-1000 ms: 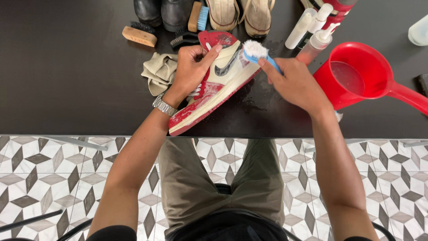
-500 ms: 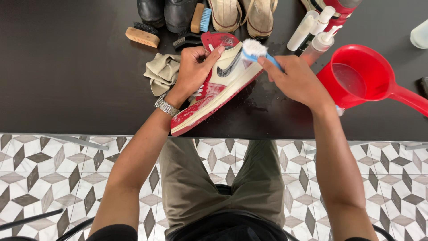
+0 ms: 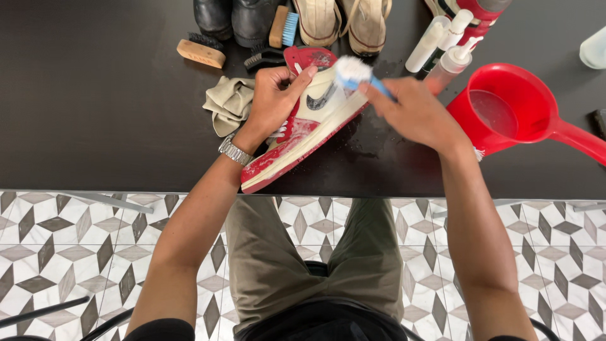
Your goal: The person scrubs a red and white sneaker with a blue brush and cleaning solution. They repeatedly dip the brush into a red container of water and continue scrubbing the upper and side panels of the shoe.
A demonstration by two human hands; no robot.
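A red and cream high-top sneaker point(image 3: 309, 129), wet with white foam, lies on its side at the front of the black table point(image 3: 95, 126). My left hand point(image 3: 274, 95) grips it around the ankle collar; a metal watch sits on that wrist. My right hand point(image 3: 413, 113) holds a blue-handled brush point(image 3: 353, 71) whose white bristles press on the sneaker's upper side near the heel.
A red water scoop point(image 3: 505, 110) stands right of my right hand. White spray and pump bottles point(image 3: 442, 47) sit behind it. Beige shoes point(image 3: 344, 22), black boots point(image 3: 233, 19), wooden brushes point(image 3: 201, 52) and a beige cloth point(image 3: 227, 101) lie at the back. Water wets the table under the sneaker.
The brush has shifted slightly along the sneaker's upper near the heel. My left hand keeps the same grip, and the sneaker has tilted a little.
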